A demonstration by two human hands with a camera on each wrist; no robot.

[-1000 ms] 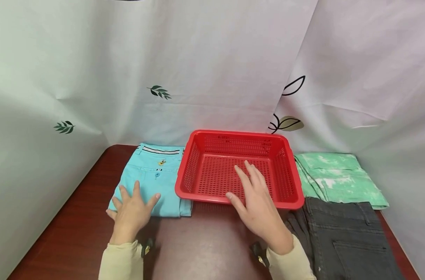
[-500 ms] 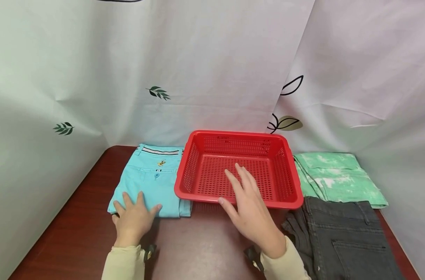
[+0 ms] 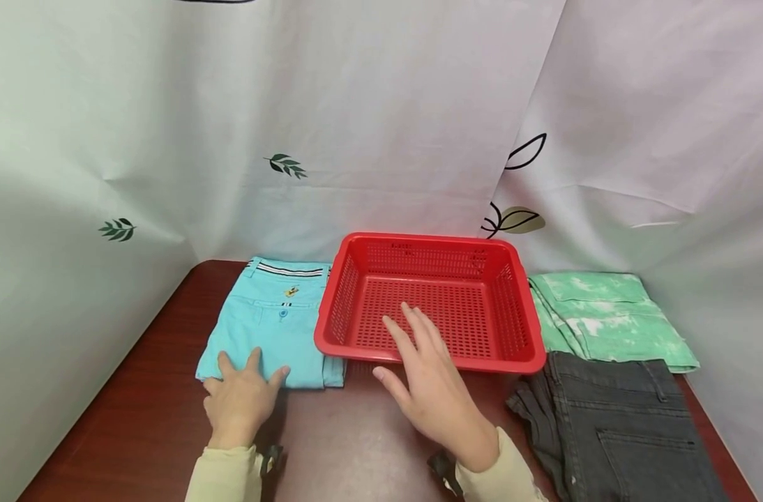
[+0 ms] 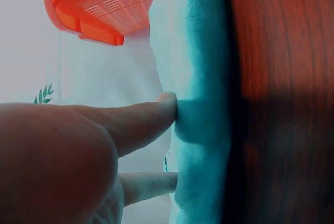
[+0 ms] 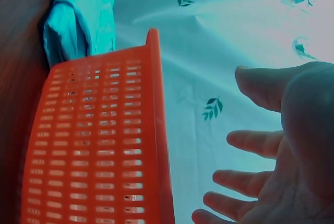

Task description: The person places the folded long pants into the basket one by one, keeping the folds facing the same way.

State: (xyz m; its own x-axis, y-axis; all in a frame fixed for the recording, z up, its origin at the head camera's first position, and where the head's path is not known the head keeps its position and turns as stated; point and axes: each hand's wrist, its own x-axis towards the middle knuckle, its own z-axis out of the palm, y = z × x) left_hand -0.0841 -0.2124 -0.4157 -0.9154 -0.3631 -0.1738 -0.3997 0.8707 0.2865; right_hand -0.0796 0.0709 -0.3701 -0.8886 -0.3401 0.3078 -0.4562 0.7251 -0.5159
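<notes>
My left hand (image 3: 240,401) rests its spread fingertips on the near edge of the folded light-blue trousers (image 3: 268,331). In the left wrist view, the thumb (image 4: 151,114) touches the blue cloth (image 4: 201,125) along its side. My right hand (image 3: 428,387), fingers apart and holding nothing, hovers over the near rim of the red plastic basket (image 3: 356,354). From the right wrist, the fingers (image 5: 245,182) stand apart from the basket wall (image 5: 86,145). The basket's left side stands against the blue trousers, covering part of their right edge.
Folded green and white trousers (image 3: 614,321) lie right of the basket. Nearer, dark grey trousers (image 3: 626,425) lie folded on the brown table (image 3: 350,439). A white leaf-printed cloth (image 3: 381,125) hangs behind and at both sides.
My right hand has moved left and a little nearer, along the basket's front. The left hand has slid back slightly toward the near edge of the blue trousers.
</notes>
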